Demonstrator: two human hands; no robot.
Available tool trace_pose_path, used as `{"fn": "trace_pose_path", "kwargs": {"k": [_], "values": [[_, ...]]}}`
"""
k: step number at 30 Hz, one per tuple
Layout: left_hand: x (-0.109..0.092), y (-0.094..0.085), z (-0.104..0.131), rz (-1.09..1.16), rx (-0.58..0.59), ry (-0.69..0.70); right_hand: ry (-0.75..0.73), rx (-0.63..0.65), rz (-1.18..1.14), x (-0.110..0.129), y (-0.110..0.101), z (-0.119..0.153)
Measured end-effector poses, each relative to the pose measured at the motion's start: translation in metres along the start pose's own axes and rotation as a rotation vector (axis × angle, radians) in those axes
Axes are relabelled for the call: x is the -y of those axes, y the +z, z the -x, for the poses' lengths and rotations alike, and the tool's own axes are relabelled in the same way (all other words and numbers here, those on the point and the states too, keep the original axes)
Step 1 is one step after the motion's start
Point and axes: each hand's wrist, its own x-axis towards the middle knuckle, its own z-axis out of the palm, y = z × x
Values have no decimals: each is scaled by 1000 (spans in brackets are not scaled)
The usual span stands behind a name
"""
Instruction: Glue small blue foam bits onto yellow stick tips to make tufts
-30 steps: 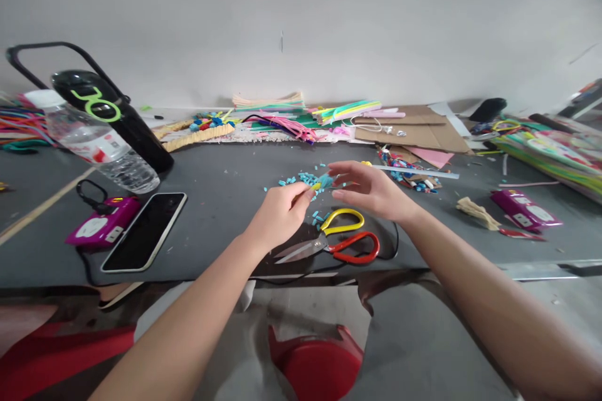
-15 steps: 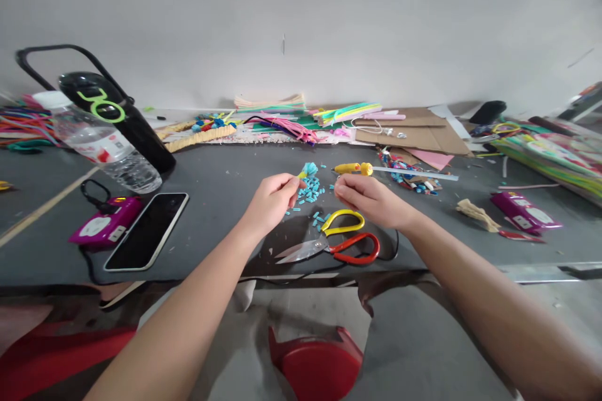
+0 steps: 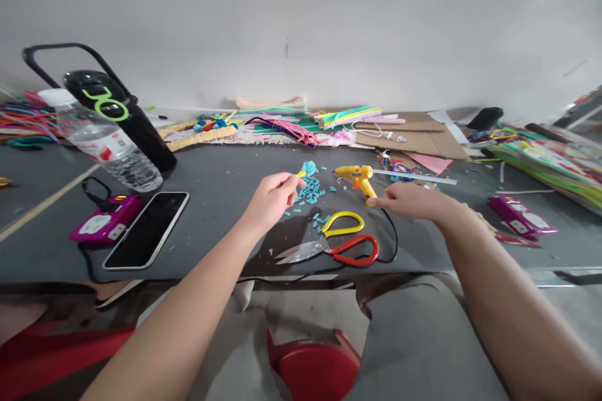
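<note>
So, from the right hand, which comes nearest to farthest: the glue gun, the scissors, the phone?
1. Glue gun, at the right hand's fingertips, just to its left.
2. Scissors, left of the hand, nearer the table edge.
3. Phone, far left.

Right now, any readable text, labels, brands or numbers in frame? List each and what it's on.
"30" or a similar looping mark, lime green, on the black flask: reading uncertain.
Red label on the water bottle: too blurred to read.
White labels on the left purple packet and the right purple packet: too small to read.
Glue gun, scissors, phone: no text visible.
</note>
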Motion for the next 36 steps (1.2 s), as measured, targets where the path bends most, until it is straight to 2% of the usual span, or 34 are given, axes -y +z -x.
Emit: {"fn": "trace_pose_path", "kwargs": {"k": [5, 10, 12, 14, 17, 20, 26, 36], "values": [[1, 0, 0, -33, 14, 12, 72, -293, -38, 7, 14, -18], [2, 1, -1, -70, 15, 17, 21, -425, -156, 18, 31, -47], [2, 1, -1, -90, 6, 10, -45, -485, -290, 15, 35, -54], [2, 1, -1, -113, -10, 2, -159, -519, -531, 13, 37, -55], [3, 0, -1, -147, -32, 1, -332, -434, -930, 16, 34, -46], [4, -1, -2, -157, -36, 4, -437, -341, -1086, 27, 28, -31], [3, 1, -1, -152, -28, -14, -470, -268, -1040, 48, 23, -7], [-1, 4, 2, -126, 7, -25, -484, -291, -894, 53, 29, -5]]}}
